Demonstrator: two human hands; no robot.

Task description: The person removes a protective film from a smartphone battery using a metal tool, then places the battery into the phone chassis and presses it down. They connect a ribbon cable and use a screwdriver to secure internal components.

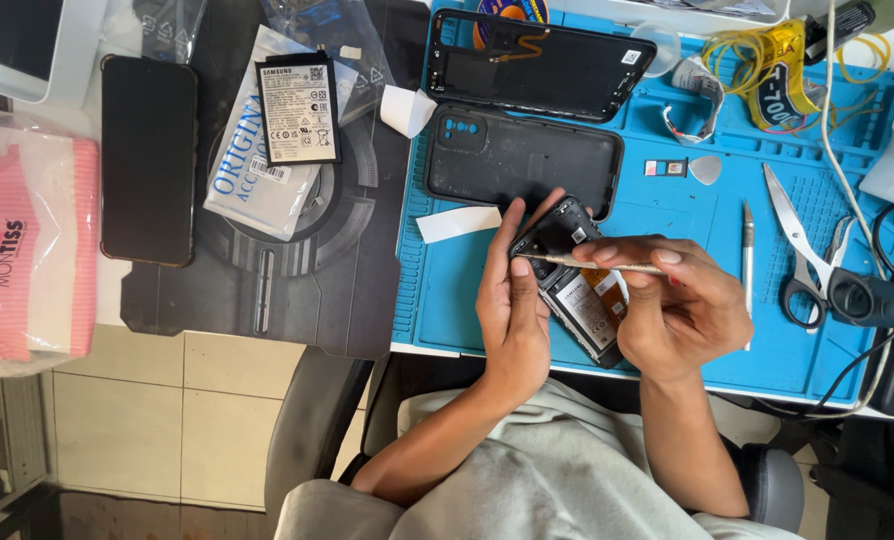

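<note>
My left hand (512, 300) grips an opened black phone (573, 282) from its left side, its back off and the battery showing. My right hand (679, 305) holds a thin metal tool (592, 264) like a pen, its tip touching the phone's upper left edge. Both hands hover over the front of a blue work mat (667, 215). Just beyond the phone lies a black back cover (522, 160), and further away a black phone frame (539, 65).
A loose battery (298, 108) rests on a plastic packet on a dark mat (297, 270). A black phone (149, 158) lies at left beside a pink tissue pack (27, 260). Scissors (799, 250), a small blade tool (748, 235), a pick and yellow wire sit at right.
</note>
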